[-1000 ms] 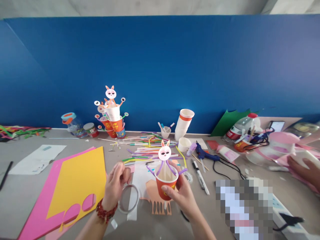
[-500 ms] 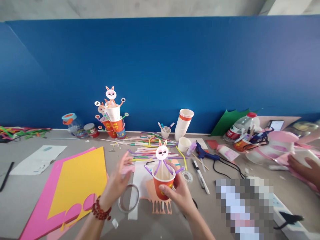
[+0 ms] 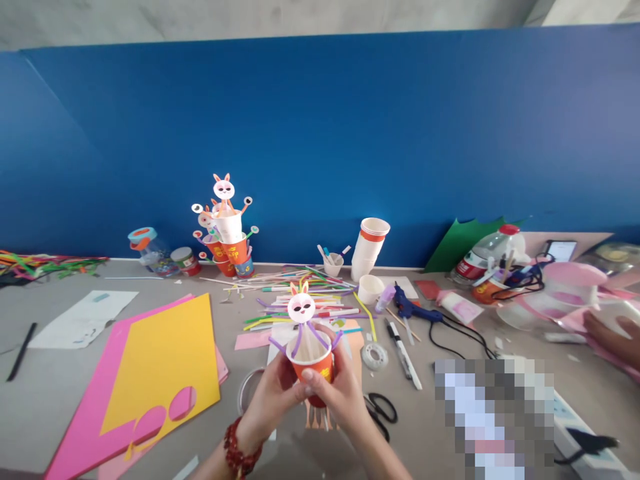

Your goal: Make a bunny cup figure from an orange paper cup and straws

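Observation:
A red paper cup [image 3: 320, 368] with a white rim is held upright over the table between both hands. A white rabbit face [image 3: 301, 308] with pink ears rises from it on a thin stick, and purple pipe cleaners [image 3: 336, 339] bend out over the rim. My left hand [image 3: 281, 387], with a red bead bracelet at the wrist, closes on the cup's left side. On its right side my right hand [image 3: 340, 383] is wrapped round it, thumb across the front. Orange cut paper [image 3: 357, 353] and a roll of tape [image 3: 249, 390] lie partly hidden below.
Scissors [image 3: 383, 408], markers [image 3: 403, 353] and a blue glue gun [image 3: 414, 305] lie to the right. Yellow card [image 3: 165, 353] covers pink card at left. Finished cup figures [image 3: 227, 227] and stacked cups [image 3: 370, 248] stand at the back. Another person's hand [image 3: 613, 337] is at far right.
My left hand has come in from the left, fingers spread before, and now grips the cup. The cup and my right hand have shifted slightly left. The scissors are now uncovered.

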Tool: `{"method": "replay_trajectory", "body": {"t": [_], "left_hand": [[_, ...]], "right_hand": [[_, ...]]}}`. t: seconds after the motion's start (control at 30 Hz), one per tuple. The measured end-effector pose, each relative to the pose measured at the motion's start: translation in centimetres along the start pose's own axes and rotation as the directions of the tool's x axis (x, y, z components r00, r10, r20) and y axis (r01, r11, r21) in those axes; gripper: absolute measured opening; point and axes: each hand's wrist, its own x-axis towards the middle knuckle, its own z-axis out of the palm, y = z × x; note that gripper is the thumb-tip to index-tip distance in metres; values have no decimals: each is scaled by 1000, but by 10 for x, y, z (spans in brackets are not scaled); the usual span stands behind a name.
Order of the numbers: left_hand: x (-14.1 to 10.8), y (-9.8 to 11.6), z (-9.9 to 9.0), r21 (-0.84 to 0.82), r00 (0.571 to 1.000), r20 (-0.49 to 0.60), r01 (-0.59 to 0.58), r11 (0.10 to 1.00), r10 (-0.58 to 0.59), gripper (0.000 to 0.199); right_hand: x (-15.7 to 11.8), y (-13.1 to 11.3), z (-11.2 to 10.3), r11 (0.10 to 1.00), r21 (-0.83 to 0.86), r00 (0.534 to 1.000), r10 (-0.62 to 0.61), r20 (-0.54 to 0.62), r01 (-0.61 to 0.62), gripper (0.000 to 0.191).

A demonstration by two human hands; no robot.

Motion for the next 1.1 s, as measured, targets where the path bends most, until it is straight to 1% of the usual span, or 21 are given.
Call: {"method": "replay_trajectory", "body": {"t": [0.1,0.13,0.2,0.3,0.33,0.4,0.47,0.5,0.57,0.6,0.63,0.67,0.7,0.73,0.77,0.83,0.87,0.93,1.0,1.07,1.1], "left_hand": [[-2,-5,-5,-139,999,-14,34,990,-36,48],[-3,-6,-7,-202,999,-6,51,978,-53,45],[-3,-4,-11,-322,993,45,116,940,-107,42],[-1,2,-14,-401,980,106,198,894,-169,40],[0,4,-16,-404,979,106,201,892,-173,38],[2,10,-24,-380,982,89,189,905,-168,36],[2,19,-37,-330,987,47,158,930,-151,39],[2,25,-46,-301,991,1,125,945,-131,42],[0,38,-68,-215,984,-162,35,976,-71,46],[-2,45,-79,-140,965,-258,1,990,-38,47],[-4,52,-90,-48,931,-364,-9,999,-9,46],[-6,58,-101,66,893,-449,13,998,18,46],[-9,62,-111,186,865,-499,54,981,47,48],[-10,65,-119,289,849,-524,106,951,65,50],[-11,67,-127,349,841,-538,168,922,50,53],[-12,66,-139,401,829,-559,266,877,3,58],[-10,65,-144,424,828,-561,293,857,-5,59],[-6,59,-152,493,831,-556,305,815,26,58],[0,52,-159,562,832,-548,292,774,84,56],[7,45,-166,591,825,-550,278,757,127,58],[9,41,-170,597,827,-546,271,755,135,61]], "right_hand": [[1,1,-4,992,123,996,-1,90,-10,72],[1,2,-5,982,188,993,10,120,-32,70],[3,5,-7,954,276,985,82,151,-121,66],[8,10,-6,942,231,969,226,97,-243,56],[10,12,-5,952,186,970,236,60,-243,49],[13,13,-7,982,97,987,161,-17,-159,36],[16,12,-13,998,43,995,47,-85,-43,27],[16,11,-19,1000,25,992,8,-123,-5,25],[15,10,-34,1000,-26,979,6,-204,-12,22],[14,10,-42,998,-59,972,21,-232,-35,21],[13,10,-49,994,-94,966,31,-258,-57,21],[11,12,-55,989,-125,961,38,-276,-75,23],[9,13,-60,985,-145,958,47,-283,-91,24],[6,15,-63,983,-153,957,56,-285,-104,26],[4,17,-64,982,-152,958,69,-280,-115,28],[1,20,-60,981,-134,962,102,-252,-139,29],[0,20,-57,981,-125,966,118,-231,-150,30],[0,16,-50,979,-121,972,142,-187,-166,32],[0,5,-46,979,-125,978,143,-153,-163,33],[-7,-12,-47,985,-129,988,101,-119,-116,29],[-15,-22,-49,989,-126,995,66,-76,-75,26]]}}
